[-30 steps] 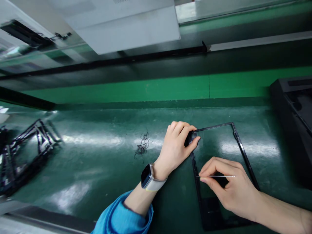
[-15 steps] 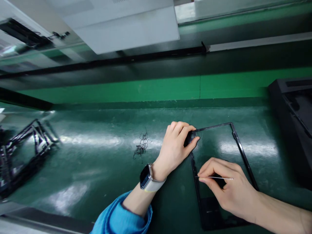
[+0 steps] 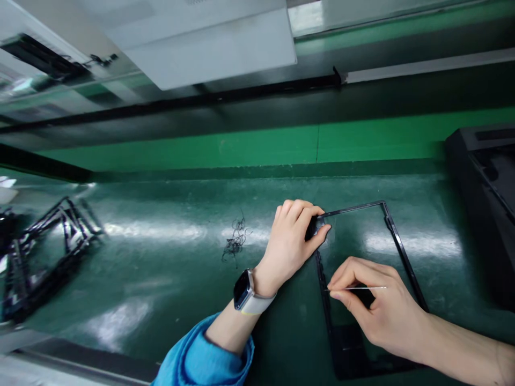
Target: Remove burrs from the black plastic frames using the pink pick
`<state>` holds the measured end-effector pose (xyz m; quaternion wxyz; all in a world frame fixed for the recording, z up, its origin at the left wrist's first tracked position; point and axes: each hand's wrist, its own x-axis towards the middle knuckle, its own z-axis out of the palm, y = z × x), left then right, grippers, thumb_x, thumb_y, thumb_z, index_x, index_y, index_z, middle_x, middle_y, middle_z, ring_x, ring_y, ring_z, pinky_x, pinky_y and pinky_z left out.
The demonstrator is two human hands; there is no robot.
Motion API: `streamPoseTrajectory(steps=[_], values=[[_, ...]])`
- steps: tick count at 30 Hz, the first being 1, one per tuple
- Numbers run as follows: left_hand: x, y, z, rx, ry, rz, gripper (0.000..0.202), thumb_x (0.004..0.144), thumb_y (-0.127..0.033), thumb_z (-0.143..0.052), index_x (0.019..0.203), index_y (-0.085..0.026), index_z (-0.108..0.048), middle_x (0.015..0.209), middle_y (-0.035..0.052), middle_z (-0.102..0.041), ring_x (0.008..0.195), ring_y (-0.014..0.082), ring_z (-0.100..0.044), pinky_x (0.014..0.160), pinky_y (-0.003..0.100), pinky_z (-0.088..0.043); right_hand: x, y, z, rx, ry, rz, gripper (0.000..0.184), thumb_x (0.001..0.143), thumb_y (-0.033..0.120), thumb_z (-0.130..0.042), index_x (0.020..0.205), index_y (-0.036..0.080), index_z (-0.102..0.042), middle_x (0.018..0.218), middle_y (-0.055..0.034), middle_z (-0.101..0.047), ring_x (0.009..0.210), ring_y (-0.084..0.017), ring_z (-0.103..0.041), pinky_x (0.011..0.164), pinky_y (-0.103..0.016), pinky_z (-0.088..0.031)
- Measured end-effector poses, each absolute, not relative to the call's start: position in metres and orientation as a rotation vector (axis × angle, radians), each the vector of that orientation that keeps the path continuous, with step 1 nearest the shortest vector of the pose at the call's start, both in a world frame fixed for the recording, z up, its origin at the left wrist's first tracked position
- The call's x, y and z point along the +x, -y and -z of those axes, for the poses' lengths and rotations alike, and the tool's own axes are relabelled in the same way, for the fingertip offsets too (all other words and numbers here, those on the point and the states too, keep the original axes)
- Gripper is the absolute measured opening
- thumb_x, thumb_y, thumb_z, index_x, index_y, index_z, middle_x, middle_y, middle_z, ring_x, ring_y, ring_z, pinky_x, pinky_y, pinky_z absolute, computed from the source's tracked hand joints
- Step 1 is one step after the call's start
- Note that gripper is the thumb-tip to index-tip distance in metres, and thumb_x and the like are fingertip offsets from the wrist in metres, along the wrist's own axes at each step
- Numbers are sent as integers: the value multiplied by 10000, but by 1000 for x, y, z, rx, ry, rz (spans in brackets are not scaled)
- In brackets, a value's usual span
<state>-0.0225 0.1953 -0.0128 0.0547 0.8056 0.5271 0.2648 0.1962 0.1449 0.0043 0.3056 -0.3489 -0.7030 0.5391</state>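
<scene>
A thin black rectangular frame (image 3: pixel 404 252) lies on the green work surface (image 3: pixel 181 279). My left hand (image 3: pixel 293 236) grips its upper left corner between thumb and fingers, hiding part of that corner. Pinched between the thumb and fingertips of my right hand (image 3: pixel 374 300) is a thin metal needle-like tool (image 3: pixel 372 288). Its tip touches or nearly touches the left side of the frame; the exact contact is too small to tell. To the left of my left hand sits a loose tangle of thin black strands (image 3: pixel 236 238).
Several similar black frames (image 3: pixel 48 252) are piled at the far left. A large black case-like object (image 3: pixel 483 214) stands at the right edge. A green raised edge (image 3: pixel 241 153) runs along the back, and a pale panel (image 3: pixel 217 53) hangs above it.
My right hand's tool has tilted slightly and its tip has shifted very little along the frame's left side. The left hand keeps its hold; the view has moved slightly.
</scene>
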Motion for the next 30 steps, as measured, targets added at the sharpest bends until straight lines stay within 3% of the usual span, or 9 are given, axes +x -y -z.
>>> streamPoseTrajectory(steps=[12,30], values=[[-21,-195,12,2441,-1602,-799,174,1035,-289,-697,1171,-218,-614,1111,69,-696,1041,263,-606,903,428,-472,198,-143,-5,-954,1871,-1452,196,1026,107,-566,892,250,-560,897,6,-704,844,-168,-707,768,-339,-566],[-22,-195,12,2458,-1609,-798,184,1030,-290,-704,1168,-216,-606,1106,72,-693,1017,264,-603,883,428,-473,197,-144,-2,-970,1846,-1459,204,1020,96,-593,887,251,-589,897,19,-729,861,-165,-723,785,-330,-583]])
